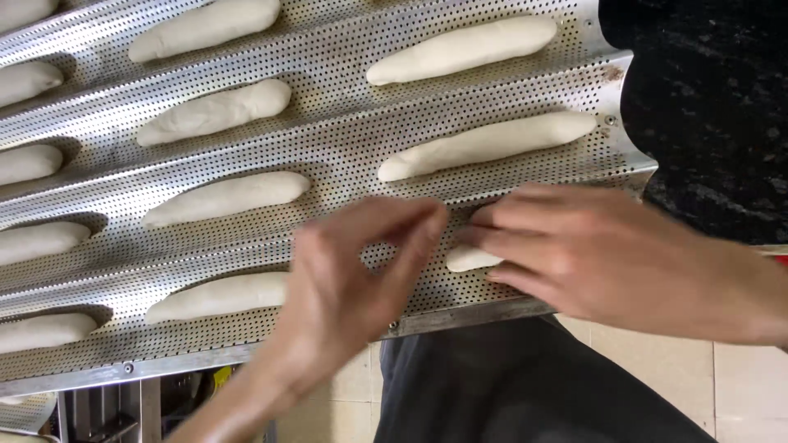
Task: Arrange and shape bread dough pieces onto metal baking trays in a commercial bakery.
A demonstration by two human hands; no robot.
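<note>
- Dough piece (469, 259) laid in the near groove of the perforated tray (345, 139), mostly hidden under right hand (591, 254); fingers together, flat on it.
- Left hand (353, 279) just beside, fingers loosely curled, nothing gripped.
- Other dough sticks (222, 198) kept apart, one per groove section — shape held by channels.

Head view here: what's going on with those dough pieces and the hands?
A person is working over a perforated, corrugated metal baking tray lined with long, pale, raw dough sticks lying in its channels. The right hand covers a partly hidden dough piece in the nearest channel, fingers laid flat on it. The left hand hovers beside it, fingers curled, holding nothing visible.
</note>
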